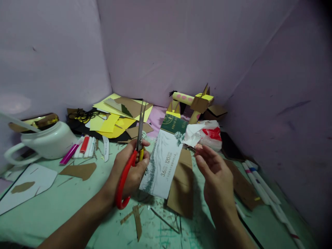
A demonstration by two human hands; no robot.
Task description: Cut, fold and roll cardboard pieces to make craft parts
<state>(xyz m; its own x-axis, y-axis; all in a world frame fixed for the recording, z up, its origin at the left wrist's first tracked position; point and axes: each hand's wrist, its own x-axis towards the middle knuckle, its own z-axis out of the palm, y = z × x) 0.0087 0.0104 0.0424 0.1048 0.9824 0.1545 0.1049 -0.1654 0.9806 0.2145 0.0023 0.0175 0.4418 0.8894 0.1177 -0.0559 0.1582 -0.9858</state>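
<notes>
My left hand [132, 166] is closed around a pair of scissors [140, 129] with red handles. Their blades point up and away from me, slightly parted. Beside its thumb is a printed white and green card [166, 155] with a tree drawing; whether the hand also grips it I cannot tell. Brown cardboard [183, 183] lies partly under the card. To the right, my right hand [219, 176] is held up with curled fingers and the thumb apart, just in front of crumpled white paper [192, 135] and a clear plastic bag with red print [211, 135].
A white mug [49, 140] and several markers [84, 145] stand or lie at left. Yellow paper sheets [111, 122] pile up behind. A cardboard and paper construction [201, 102] stands at the back. White rods [261, 186] lie at right; cardboard scraps [137, 223] lie in front.
</notes>
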